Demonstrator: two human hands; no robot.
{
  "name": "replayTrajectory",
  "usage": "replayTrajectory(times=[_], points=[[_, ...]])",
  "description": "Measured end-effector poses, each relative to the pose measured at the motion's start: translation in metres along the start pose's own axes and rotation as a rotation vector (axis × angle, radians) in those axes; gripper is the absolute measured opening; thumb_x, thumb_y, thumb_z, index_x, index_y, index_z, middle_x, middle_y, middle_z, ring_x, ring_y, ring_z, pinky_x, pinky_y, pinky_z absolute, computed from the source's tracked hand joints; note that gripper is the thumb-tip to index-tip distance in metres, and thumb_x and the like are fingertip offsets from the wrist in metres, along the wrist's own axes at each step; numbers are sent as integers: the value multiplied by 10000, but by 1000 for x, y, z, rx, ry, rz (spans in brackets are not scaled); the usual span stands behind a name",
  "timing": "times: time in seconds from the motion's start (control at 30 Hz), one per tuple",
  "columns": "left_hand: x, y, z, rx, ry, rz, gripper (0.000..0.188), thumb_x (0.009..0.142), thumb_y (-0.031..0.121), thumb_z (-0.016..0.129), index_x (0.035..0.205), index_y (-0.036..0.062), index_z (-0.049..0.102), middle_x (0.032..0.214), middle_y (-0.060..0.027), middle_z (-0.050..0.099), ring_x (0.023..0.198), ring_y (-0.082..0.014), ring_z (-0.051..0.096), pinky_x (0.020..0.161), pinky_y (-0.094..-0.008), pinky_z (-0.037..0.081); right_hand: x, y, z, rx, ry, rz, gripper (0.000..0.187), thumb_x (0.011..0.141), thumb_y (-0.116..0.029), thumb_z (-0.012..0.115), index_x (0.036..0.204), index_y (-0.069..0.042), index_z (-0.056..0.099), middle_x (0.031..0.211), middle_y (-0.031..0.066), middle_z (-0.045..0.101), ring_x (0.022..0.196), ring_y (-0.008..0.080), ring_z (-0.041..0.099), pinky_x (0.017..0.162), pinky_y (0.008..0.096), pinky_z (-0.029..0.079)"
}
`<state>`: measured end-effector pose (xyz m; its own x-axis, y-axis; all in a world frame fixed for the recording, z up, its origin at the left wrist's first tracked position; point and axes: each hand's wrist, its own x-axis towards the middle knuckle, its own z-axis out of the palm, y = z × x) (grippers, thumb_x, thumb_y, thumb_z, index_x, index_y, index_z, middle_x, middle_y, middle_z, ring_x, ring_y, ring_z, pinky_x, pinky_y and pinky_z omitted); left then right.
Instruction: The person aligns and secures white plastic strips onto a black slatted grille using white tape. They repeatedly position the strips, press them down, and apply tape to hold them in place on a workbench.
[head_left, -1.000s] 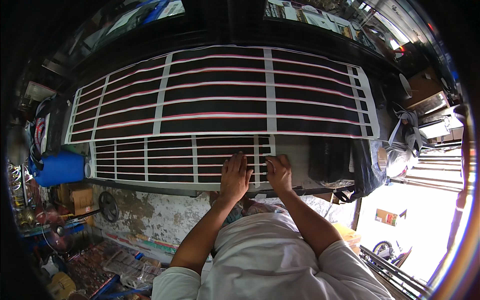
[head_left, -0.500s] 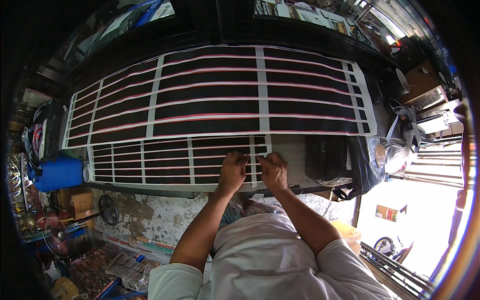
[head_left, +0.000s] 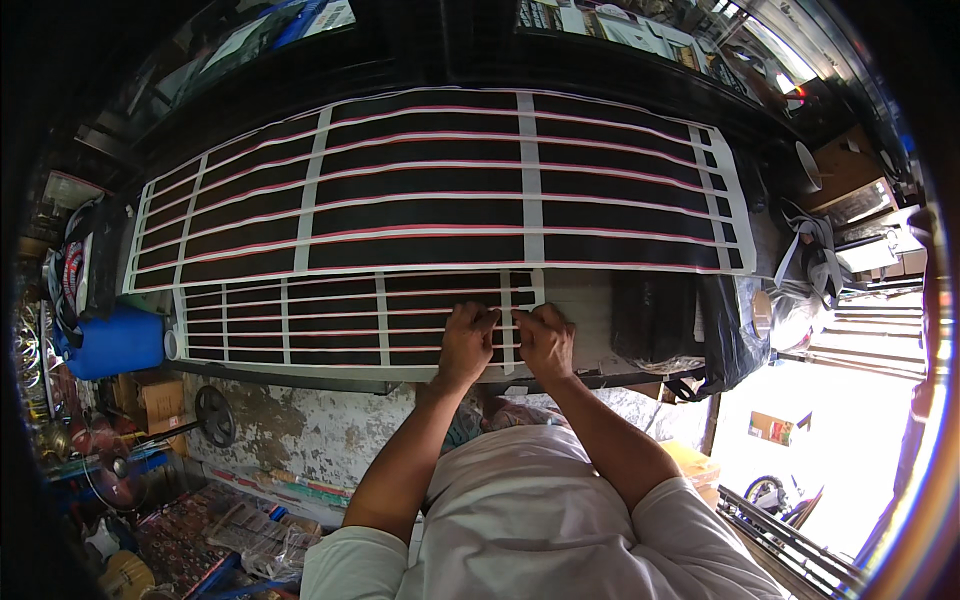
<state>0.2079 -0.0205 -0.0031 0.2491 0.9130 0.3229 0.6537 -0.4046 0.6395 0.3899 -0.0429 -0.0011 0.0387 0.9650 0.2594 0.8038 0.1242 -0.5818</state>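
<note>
A small sheet of long black strips (head_left: 330,312), divided by thin white-and-red lines and crossed by pale tape bands, lies along the near side of the table. At its right end, my left hand (head_left: 466,340) is closed in a pinch, its fingertips just left of a pale upright band (head_left: 508,348). My right hand (head_left: 546,342) is curled the same way at the band's right side, its fingertips close to the left ones. What the fingertips hold is too small to make out. Beyond them lies a larger sheet (head_left: 420,205) of the same pattern, overlapping the small one's far edge.
Right of my hands, a black plastic-wrapped bundle (head_left: 655,318) lies on the grey tabletop (head_left: 580,310). A blue container (head_left: 115,342) stands at the left end. A grey cylinder (head_left: 796,166) sits at the far right. Below the table's front edge is a peeling wall (head_left: 300,425).
Both hands stay at the same band, with hardly any visible movement of the fingers. The whole view has shifted very slightly.
</note>
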Motion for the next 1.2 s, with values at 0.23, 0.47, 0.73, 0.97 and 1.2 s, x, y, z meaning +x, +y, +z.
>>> replayTrajectory(times=[0.23,0.47,0.73,0.97,1.2], points=[[6,4,-1,-8,13,5,312,825,-68,733,1111,48,780,1010,-117,677,928,-340,645,804,-466,544,4,4,-5,93,15,-42,329,843,61,696,1066,-127,849,873,81,688,766,288,718,706,457,568],[19,15,0,-36,-96,34,243,846,19,762,1083,76,758,997,-109,672,944,-355,645,811,-491,536,8,6,-9,165,54,-22,320,822,64,685,1030,-116,849,802,105,645,721,321,686,667,474,570],[21,14,4,31,-135,4,246,854,92,806,1099,109,815,974,-96,649,958,-326,634,823,-474,542,6,7,-11,162,37,1,268,852,56,699,1016,-97,846,824,134,650,744,341,691,678,471,560],[18,10,2,26,-123,33,154,860,110,792,998,44,802,983,-136,652,998,-341,629,867,-464,547,4,13,-10,149,25,38,221,888,1,730,1056,-92,839,887,149,669,809,360,693,750,462,566],[14,10,2,120,-195,-3,148,896,70,729,1031,23,766,1037,-177,667,1038,-376,647,906,-486,571,7,16,-12,124,1,24,177,903,-38,748,1052,-91,828,896,152,689,797,361,712,753,462,572]])
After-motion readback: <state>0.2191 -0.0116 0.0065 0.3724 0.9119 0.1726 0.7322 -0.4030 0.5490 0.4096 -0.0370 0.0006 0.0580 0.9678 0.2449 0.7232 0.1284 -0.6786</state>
